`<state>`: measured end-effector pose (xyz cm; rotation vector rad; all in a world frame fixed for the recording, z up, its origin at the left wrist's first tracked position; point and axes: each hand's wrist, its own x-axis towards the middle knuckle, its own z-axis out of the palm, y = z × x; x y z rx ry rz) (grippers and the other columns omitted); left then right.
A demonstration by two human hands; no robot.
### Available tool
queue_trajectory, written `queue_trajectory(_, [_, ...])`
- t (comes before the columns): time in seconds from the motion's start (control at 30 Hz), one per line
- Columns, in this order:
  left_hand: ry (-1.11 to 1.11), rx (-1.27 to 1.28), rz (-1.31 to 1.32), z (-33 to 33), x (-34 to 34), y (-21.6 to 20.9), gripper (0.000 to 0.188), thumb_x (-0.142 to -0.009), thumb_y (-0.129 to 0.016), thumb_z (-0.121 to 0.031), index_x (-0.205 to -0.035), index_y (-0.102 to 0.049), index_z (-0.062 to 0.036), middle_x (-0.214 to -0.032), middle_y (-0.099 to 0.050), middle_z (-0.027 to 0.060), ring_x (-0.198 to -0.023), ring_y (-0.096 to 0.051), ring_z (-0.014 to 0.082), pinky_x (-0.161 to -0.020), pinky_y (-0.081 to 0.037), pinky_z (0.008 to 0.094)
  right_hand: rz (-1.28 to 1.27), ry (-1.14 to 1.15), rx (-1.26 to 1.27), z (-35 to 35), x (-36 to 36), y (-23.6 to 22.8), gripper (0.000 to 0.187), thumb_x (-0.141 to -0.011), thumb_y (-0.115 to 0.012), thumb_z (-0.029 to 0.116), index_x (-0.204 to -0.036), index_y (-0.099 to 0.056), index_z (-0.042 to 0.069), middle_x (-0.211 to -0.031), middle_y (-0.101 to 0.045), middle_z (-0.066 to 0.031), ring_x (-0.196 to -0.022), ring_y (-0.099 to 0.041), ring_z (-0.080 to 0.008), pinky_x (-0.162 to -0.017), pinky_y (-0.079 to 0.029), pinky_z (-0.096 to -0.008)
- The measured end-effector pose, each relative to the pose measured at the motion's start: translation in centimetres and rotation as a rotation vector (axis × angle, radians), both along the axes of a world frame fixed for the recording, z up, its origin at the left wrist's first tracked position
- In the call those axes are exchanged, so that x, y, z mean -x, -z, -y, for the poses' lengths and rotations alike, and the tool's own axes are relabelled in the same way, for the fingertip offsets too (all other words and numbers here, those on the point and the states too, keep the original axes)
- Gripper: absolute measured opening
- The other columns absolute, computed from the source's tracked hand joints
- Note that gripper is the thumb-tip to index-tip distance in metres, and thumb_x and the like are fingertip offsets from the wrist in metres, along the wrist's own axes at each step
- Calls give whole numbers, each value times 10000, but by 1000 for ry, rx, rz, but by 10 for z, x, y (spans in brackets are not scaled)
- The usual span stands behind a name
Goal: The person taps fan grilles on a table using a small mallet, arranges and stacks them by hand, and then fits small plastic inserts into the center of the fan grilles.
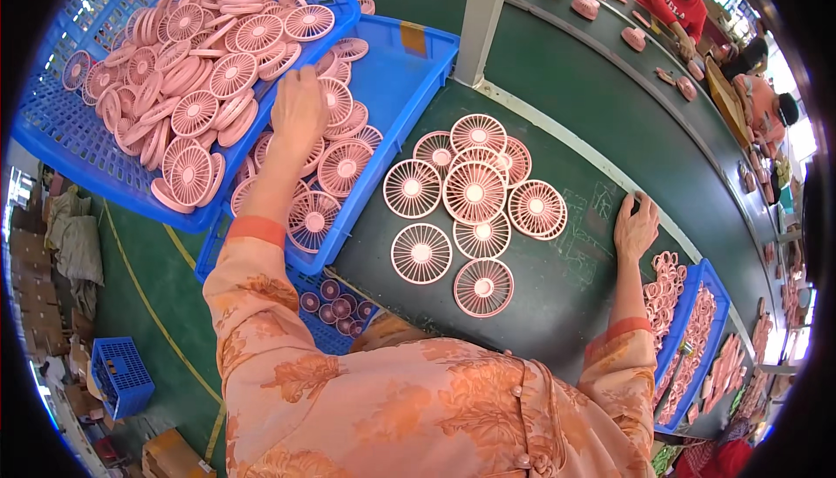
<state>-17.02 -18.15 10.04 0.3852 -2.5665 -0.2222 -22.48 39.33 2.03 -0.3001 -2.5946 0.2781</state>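
My left hand (299, 111), upper left of frame, reaches half-curled into the blue crate (409, 77) of pink fan grilles (344, 167), gripping nothing yet. My right hand (636, 227) rests flat, empty, on the worktop (557, 295). Nine loose grilles (475, 192) lie mid-frame: light, thin, probably brittle spokes, so I'd pinch the rim.

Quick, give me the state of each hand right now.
Left hand: reaching into the blue crate, fingers curled on the pink fan grilles; grip cannot be told.
Right hand: open, flat on the green table, holding nothing.
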Motion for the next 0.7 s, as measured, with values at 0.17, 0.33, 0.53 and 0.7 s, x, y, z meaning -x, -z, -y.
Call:
queue_trajectory(0.17, [-25,201,140,-24,-9,21,671,-948,-590,-416,-1409,-429,43,-1424,-437,356,-1355,-419,459,-1090,-401,503,26,9,5,-4,-1,4,377,-951,-543,376,-1204,-654,120,-1294,-623,-143,-1219,-561,-358,-1012,-427,-510])
queue_trajectory(0.33, [-217,27,299,-13,10,19,751,-963,-479,-547,-1543,-336,-92,-1496,-352,357,-1389,-340,532,-1137,-310,578,18,8,20,0,-3,4,376,-951,-544,373,-1203,-653,115,-1287,-625,-147,-1212,-566,-359,-1010,-428,-512])
queue_trajectory(0.53, [-112,-183,439,-20,6,9,705,-941,-536,-523,-1550,-355,-217,-1424,-485,308,-1321,-468,484,-1122,-357,534,3,0,-3,-1,0,2,374,-952,-548,371,-1199,-653,110,-1270,-634,-147,-1186,-580,-357,-1003,-434,-507])
queue_trajectory(0.7, [189,-207,257,-43,0,1,759,-806,-721,-466,-1437,-508,-103,-1312,-573,326,-1236,-560,450,-1057,-428,509,13,12,13,-1,-1,2,369,-954,-541,370,-1197,-656,116,-1272,-635,-146,-1192,-577,-358,-1007,-430,-506])
